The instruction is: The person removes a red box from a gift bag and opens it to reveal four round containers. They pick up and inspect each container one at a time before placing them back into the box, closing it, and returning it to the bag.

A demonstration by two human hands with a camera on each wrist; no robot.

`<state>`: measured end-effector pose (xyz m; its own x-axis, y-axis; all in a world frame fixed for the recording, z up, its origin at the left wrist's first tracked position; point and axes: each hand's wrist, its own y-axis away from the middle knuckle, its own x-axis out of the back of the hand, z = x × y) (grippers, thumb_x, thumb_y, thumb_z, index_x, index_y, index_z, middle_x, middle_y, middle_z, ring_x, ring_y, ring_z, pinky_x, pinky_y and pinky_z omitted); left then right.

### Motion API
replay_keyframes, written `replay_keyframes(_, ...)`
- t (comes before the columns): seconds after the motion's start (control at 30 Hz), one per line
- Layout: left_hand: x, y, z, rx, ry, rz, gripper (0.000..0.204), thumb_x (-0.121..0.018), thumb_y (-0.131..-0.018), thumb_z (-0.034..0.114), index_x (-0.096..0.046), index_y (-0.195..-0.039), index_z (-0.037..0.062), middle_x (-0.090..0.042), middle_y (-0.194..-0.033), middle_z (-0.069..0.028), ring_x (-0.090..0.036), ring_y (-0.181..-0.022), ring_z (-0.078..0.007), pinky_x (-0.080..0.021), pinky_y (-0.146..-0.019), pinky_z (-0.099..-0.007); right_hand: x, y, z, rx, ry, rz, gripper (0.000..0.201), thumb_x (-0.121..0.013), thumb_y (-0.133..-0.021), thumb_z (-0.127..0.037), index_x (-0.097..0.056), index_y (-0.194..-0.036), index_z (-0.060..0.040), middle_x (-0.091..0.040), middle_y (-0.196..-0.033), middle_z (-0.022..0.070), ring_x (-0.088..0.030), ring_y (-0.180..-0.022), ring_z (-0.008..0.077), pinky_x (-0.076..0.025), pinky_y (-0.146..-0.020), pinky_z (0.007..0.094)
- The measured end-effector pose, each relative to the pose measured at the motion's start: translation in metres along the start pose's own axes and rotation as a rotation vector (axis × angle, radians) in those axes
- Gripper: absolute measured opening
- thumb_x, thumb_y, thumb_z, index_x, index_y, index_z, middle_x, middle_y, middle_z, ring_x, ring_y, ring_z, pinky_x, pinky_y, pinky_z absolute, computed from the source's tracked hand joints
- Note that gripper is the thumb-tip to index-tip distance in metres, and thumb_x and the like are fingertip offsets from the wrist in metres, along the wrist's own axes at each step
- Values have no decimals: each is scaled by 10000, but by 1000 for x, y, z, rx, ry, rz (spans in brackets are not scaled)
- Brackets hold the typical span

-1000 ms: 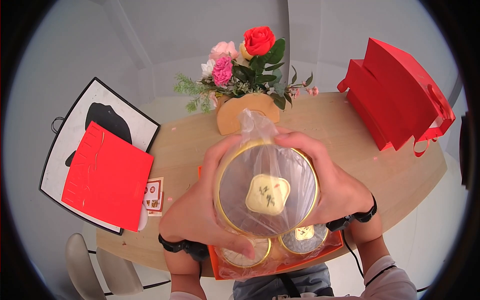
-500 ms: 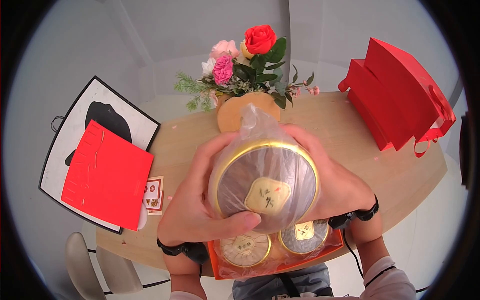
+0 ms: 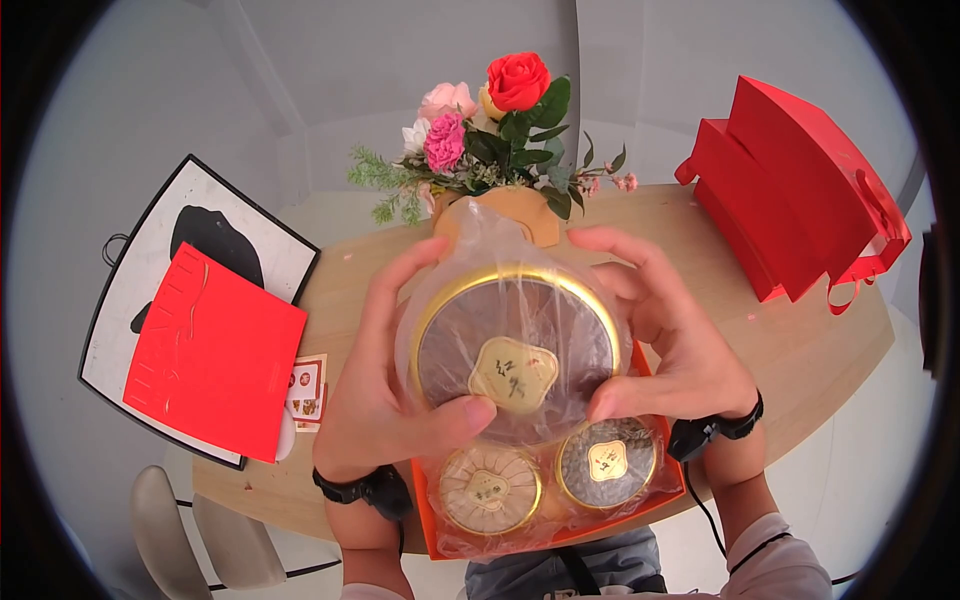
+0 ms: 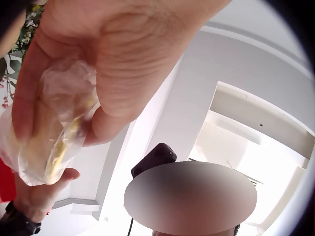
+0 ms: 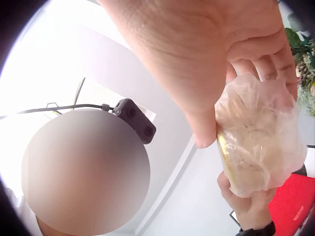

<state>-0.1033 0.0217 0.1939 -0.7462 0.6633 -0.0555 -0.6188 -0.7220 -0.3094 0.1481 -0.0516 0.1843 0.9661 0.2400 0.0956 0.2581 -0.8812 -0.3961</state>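
Observation:
Held up over the table is a round gold-rimmed tin (image 3: 450, 330) with a see-through top and a cream label, wrapped in a clear plastic bag (image 3: 480, 230). My left hand (image 3: 375, 400) grips its left side, thumb lying across the front by the label. At the other side my right hand (image 3: 680, 350) pinches the lower right edge with its thumb, the index finger raised off it. Both wrist views show the wrapped tin (image 4: 54, 142) between thumb and fingers. Beneath, two smaller round containers, one pale (image 3: 490, 490) and one grey (image 3: 607, 465), sit under plastic in an orange box (image 3: 428, 520).
Behind the hands stands a flower arrangement (image 3: 490, 150) in a wooden holder. A red paper bag (image 3: 790, 190) is at the back right. On the left, a red folder (image 3: 220, 350) lies on a framed board (image 3: 280, 235), beside small printed cards (image 3: 308, 390).
The tin has shifted slightly left and its face has turned more toward the head camera. The right hand's fingers have opened away from its side, and that thumb has come onto the front edge.

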Motion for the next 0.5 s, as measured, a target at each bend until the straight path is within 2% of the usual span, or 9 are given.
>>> replay_keyframes(0.03,-1,0,1,0,0,0,1062,-875,-698,151,-241,-1541,26,-489,-1430,-129,-469,-1344,-226,-368,-1121,-382,-1,0,-1,39,57,30,1024,-926,-728,-138,-293,-1530,-68,-593,-1329,114,-580,-1235,204,-476,-1018,392)
replay_keyframes(0.1,-3,1,2,25,6,17,1093,-875,-710,151,-190,-1551,20,-476,-1437,-132,-462,-1347,-228,-365,-1122,-386,-4,-1,-3,49,56,85,999,-925,-725,-130,-319,-1516,-64,-592,-1327,110,-581,-1233,203,-478,-1015,387)
replay_keyframes(0.23,5,2,-10,60,-6,2,1067,-878,-723,152,-217,-1548,10,-455,-1460,-113,-455,-1348,-210,-363,-1120,-376,-9,0,-5,53,-26,216,917,-932,-711,-122,-412,-1463,-47,-575,-1338,91,-571,-1247,196,-478,-1019,375)
replay_keyframes(0.3,5,-3,-7,141,54,-103,1015,-879,-738,148,-273,-1539,2,-469,-1455,-94,-461,-1338,-190,-361,-1118,-354,-8,0,-3,76,7,214,869,-936,-703,-117,-460,-1428,-48,-568,-1330,80,-573,-1230,190,-482,-1016,370)
replay_keyframes(0.4,7,-3,-3,209,100,-92,953,-876,-749,142,-334,-1518,-6,-496,-1436,-84,-471,-1324,-176,-364,-1109,-332,-2,0,-2,117,93,183,749,-937,-695,-106,-557,-1338,-50,-551,-1314,63,-574,-1187,175,-493,-986,348)
replay_keyframes(0.47,11,-2,-8,184,124,-78,939,-872,-760,162,-340,-1514,-9,-511,-1421,-87,-483,-1317,-181,-376,-1104,-334,0,0,-2,137,147,156,677,-935,-696,-99,-605,-1284,-50,-541,-1305,56,-573,-1161,167,-501,-961,333)
replay_keyframes(0.5,12,-2,-10,161,150,-60,925,-868,-770,181,-346,-1509,-12,-527,-1406,-91,-495,-1310,-186,-388,-1099,-335,0,-1,-2,163,190,191,602,-923,-712,-96,-632,-1237,-50,-565,-1250,48,-583,-1104,141,-504,-909,305)
